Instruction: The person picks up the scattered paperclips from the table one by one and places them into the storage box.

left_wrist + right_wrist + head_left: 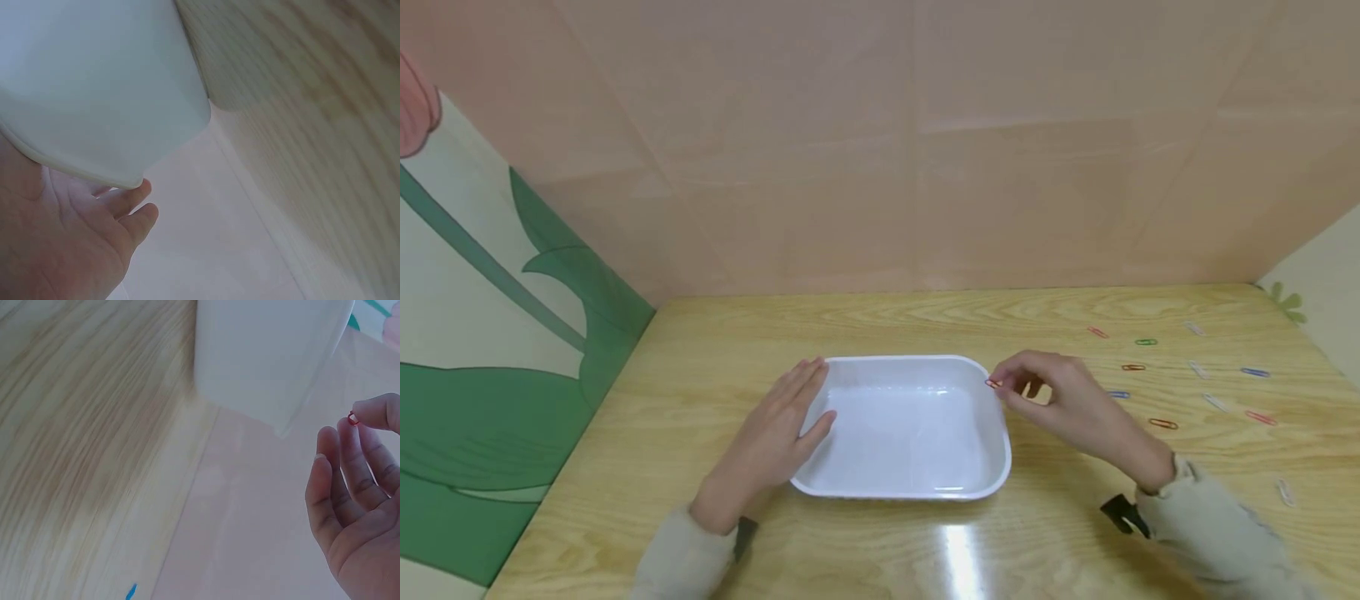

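Observation:
A white rectangular tray [902,492] stands on the wooden table, its inside bare in the head view. My left hand [778,429] rests on the tray's left rim with fingers extended; in the left wrist view its palm [69,237] lies along the outer edge. Between thumb and fingertips my right hand [1060,400] pinches a red paper clip [993,384] right at the tray's right rim. The right wrist view shows the clip [352,418] at the fingertips, with the other fingers loosely bent and the tray's outer wall [262,356] beside them.
Several loose paper clips lie on the right of the table, among them a green one [1146,342], a blue one [1255,372], a pink one [1260,417] and a white one [1286,492]. A pinkish wall covering [910,167] rises behind the table's back edge.

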`<state>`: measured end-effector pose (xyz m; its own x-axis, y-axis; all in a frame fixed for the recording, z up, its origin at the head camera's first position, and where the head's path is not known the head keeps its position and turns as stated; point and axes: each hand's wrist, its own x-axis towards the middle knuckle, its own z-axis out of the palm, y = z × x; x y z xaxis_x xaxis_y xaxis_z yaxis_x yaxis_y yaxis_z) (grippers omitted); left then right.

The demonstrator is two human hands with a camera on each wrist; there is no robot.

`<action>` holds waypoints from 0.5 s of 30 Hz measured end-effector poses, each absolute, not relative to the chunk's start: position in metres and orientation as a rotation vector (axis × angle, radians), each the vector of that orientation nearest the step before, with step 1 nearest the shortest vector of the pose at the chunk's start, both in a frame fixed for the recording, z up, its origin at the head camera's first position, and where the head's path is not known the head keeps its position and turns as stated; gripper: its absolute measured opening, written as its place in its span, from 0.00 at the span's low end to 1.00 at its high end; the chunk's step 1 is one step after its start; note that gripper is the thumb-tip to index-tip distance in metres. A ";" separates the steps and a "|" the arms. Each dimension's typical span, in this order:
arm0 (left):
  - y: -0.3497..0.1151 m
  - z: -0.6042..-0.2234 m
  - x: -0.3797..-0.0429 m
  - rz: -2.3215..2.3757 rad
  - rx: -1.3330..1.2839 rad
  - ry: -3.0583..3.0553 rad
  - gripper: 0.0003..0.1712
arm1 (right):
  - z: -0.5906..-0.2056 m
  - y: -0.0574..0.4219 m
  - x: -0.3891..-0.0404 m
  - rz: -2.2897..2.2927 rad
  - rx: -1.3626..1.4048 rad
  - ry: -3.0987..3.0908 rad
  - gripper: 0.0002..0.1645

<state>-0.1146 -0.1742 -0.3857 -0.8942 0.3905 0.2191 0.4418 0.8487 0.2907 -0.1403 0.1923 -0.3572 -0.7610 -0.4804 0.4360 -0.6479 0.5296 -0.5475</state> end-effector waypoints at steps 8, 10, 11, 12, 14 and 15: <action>-0.174 -0.385 -0.114 -0.509 -0.647 -2.882 0.37 | -0.359 0.174 -0.139 1.149 1.029 -2.536 0.10; -0.174 -0.385 -0.114 -0.514 -0.646 -2.887 0.37 | -0.361 0.169 -0.138 1.163 1.051 -2.523 0.11; -0.174 -0.385 -0.114 -0.516 -0.645 -2.888 0.37 | -0.362 0.167 -0.138 1.170 1.060 -2.518 0.11; -0.174 -0.385 -0.114 -0.516 -0.645 -2.888 0.37 | -0.363 0.165 -0.138 1.178 1.072 -2.510 0.11; -0.174 -0.385 -0.114 -0.513 -0.643 -2.888 0.37 | -0.365 0.160 -0.138 1.201 1.095 -2.498 0.11; -0.174 -0.385 -0.114 -0.514 -0.643 -2.886 0.37 | -0.366 0.158 -0.138 1.209 1.104 -2.494 0.11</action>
<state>-0.1141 -0.1736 -0.3851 -0.8989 0.3859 0.2074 0.4337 0.8504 0.2977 -0.1376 0.1579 -0.3664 -0.7151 -0.5511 0.4301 -0.6790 0.4013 -0.6148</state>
